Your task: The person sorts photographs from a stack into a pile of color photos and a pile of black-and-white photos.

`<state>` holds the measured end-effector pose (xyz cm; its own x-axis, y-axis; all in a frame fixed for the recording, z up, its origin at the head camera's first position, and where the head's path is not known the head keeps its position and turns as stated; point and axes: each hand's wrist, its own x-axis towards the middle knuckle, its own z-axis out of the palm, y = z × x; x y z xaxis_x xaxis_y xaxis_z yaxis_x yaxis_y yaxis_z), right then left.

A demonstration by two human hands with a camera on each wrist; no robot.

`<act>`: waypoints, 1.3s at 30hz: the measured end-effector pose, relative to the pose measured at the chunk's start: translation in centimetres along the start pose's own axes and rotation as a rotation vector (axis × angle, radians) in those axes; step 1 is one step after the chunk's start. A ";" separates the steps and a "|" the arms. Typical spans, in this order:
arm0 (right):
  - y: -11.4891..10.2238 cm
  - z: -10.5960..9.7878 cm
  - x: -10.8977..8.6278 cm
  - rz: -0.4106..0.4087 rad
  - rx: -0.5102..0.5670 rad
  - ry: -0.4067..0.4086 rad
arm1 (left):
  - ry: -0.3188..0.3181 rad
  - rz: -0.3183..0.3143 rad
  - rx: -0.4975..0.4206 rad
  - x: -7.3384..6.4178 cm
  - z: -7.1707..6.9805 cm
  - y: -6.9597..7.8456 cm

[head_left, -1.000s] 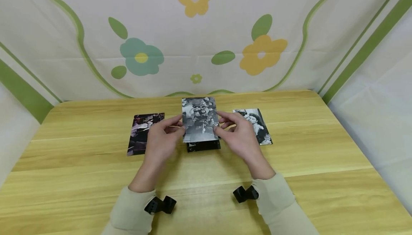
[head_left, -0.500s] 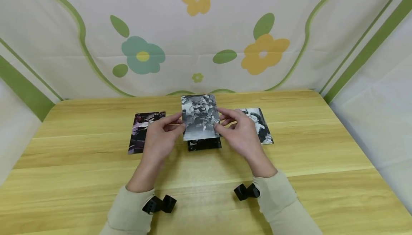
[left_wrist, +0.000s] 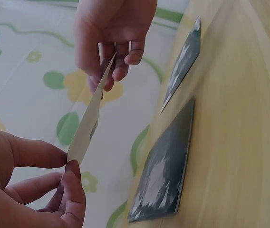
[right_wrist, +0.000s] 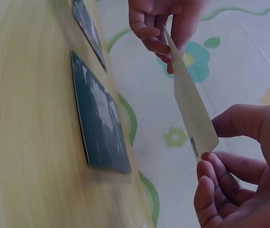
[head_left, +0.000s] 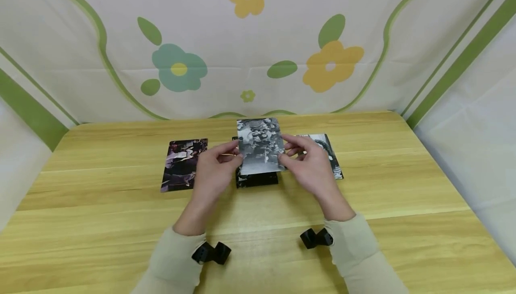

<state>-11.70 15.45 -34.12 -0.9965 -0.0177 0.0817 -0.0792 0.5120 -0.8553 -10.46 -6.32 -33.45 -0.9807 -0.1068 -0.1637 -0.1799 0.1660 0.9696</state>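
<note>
Both hands hold a black-and-white photo [head_left: 261, 144] up off the table, one at each side edge. My left hand [head_left: 215, 166] pinches its left edge between thumb and fingers, and my right hand [head_left: 308, 162] pinches the right edge likewise. From the left wrist the held photo [left_wrist: 86, 126] is seen nearly edge-on, its pale face toward the camera. Below it lies a dark photo [head_left: 258, 180], mostly covered by the held one in the head view. Flat on the table to the left is a purplish dark photo [head_left: 179, 168]. Another black-and-white photo [head_left: 328, 151] lies to the right, partly behind my right hand.
The wooden table [head_left: 121, 227] runs back to a white cloth [head_left: 238, 52] printed with flowers, which hangs behind and at both sides. Each sleeve cuff carries a small black device, such as the left one [head_left: 211, 253].
Both hands, still gripping the photo, have shifted slightly to the right. More of the left photo now shows, and less of the right one. The photos on the table stay put.
</note>
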 end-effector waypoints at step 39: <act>9.2 -7.5 -0.2 0.334 -0.145 0.130 | -0.073 0.140 0.134 2.0 15.4 -2.0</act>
<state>-11.99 26.59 -38.16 -0.9542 0.2752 -0.1170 0.2632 0.5871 -0.7656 -13.20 8.19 -38.48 -0.9989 -0.0030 -0.0464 -0.0451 0.3041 0.9516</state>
